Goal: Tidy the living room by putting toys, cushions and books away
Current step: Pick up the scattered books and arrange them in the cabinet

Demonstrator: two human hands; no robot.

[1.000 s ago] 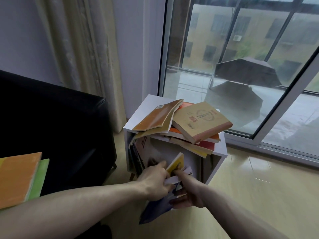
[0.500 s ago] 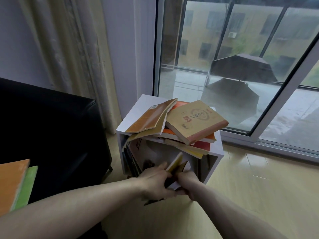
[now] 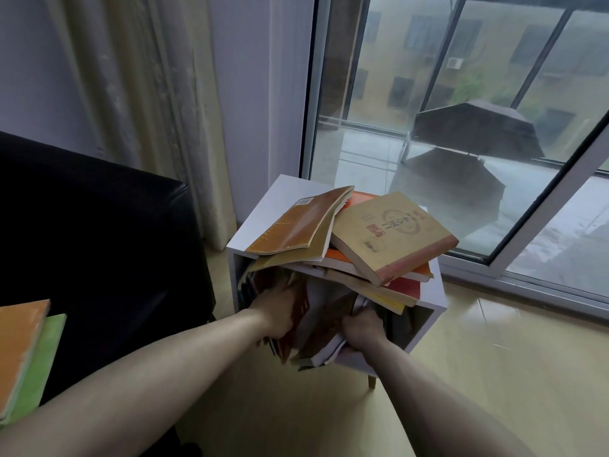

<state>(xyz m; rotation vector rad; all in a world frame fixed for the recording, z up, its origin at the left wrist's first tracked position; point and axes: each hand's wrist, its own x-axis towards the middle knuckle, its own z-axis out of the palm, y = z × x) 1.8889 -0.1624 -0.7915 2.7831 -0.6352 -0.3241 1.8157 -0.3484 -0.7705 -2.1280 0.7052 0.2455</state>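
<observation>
progress: partway, by my reading. several books stand inside the white cube shelf [image 3: 425, 293], so some shelving is done; a batch is going in now.
left to do: a loose heap of books [image 3: 356, 245] lies crooked on top of the shelf, and an orange book [image 3: 19, 344] on a green book [image 3: 43, 361] sit at the left edge on the black sofa [image 3: 99, 242]. no toys or cushions show in this view, so i cannot tell how those stand.
books in hand: a handful of thin books [image 3: 321, 328] leans in the shelf opening, lower edges sticking out past the front of the shelf.
left hand [image 3: 275, 311]: its grip reaches into the opening at the left of the handful, against a reddish cover; the fingers are hidden among the books, so i cannot tell whether they curl round anything or only press.
right hand [image 3: 362, 328]: its grip is closed round the right edge of the handful, fingers curled over the pages, holding them at the shelf mouth.
next need: judged from this, the handful wants pushing fully in and upright.
risk: the heap above overhangs the shelf front and could slide if the shelf is jolted.
surroundings: curtain [image 3: 148, 103], glass door [image 3: 461, 127], pale floor [image 3: 494, 374].
</observation>
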